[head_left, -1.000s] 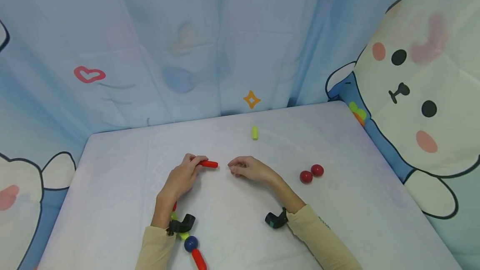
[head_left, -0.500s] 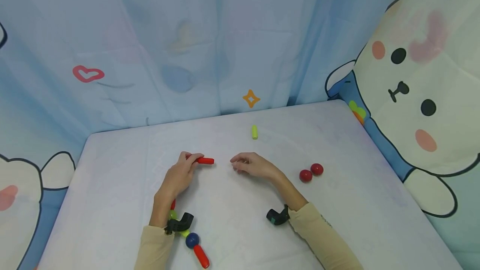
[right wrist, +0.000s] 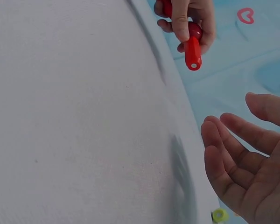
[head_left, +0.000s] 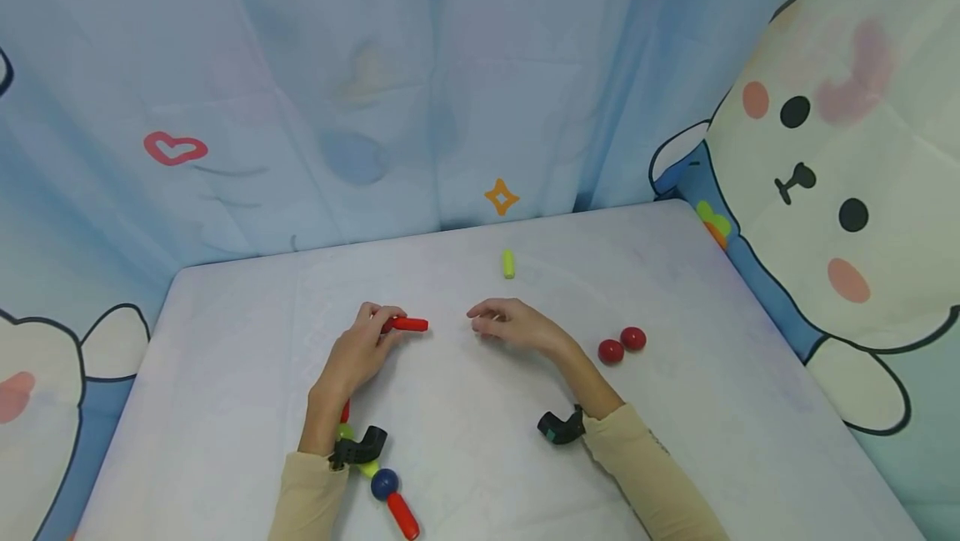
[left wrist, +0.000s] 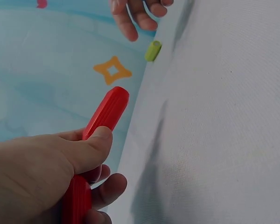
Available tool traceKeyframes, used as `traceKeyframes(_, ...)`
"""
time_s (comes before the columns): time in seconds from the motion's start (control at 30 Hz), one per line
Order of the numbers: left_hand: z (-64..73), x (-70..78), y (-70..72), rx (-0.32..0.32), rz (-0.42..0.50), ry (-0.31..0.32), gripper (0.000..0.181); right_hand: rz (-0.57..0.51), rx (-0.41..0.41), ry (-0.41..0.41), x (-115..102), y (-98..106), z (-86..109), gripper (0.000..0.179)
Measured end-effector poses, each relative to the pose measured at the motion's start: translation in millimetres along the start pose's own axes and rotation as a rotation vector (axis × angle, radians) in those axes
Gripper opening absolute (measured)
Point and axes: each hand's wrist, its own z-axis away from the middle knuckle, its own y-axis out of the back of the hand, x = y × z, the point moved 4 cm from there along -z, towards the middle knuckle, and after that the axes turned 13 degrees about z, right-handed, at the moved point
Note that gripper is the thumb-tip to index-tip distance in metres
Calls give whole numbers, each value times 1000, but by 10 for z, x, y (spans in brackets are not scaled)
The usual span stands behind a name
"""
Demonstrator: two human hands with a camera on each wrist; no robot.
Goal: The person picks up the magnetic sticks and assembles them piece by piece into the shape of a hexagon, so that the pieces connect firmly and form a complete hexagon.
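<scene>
My left hand [head_left: 358,351] pinches a red ridged rod [left wrist: 108,112] between thumb and fingers, its free end pointing toward the right hand. A dark red ball [right wrist: 195,31] shows at the rod's inner end, and a second red rod [left wrist: 77,200] passes under the palm; the fingers hide the rest. Facing it across a gap, my right hand [head_left: 519,326] hovers over the table with loosely bent fingers and nothing in them. The right wrist view shows its thumb apart from the fingertips [right wrist: 212,133].
A short yellow-green rod [head_left: 508,264] lies farther back. Two dark red balls [head_left: 622,345] sit right of the right hand. Beneath the left wrist lies a chain with a blue ball [head_left: 385,484], a red rod [head_left: 403,516] and yellow-green pieces. A curtain hangs behind the white-covered table [head_left: 720,408].
The right hand has drawn a little to the right and back, widening the gap. The left hand shifted slightly left with the red rod, then stayed almost still.
</scene>
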Motion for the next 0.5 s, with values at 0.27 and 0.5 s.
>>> traceKeyframes(0.27, 8, -5, 10, 25, 0, -50, 27, -20, -5, 24, 29, 41, -26, 38)
traceKeyframes(0.5, 0, -12, 11, 23, -3, -58, 26, -42, 32, 100, 34, 193, 58, 40)
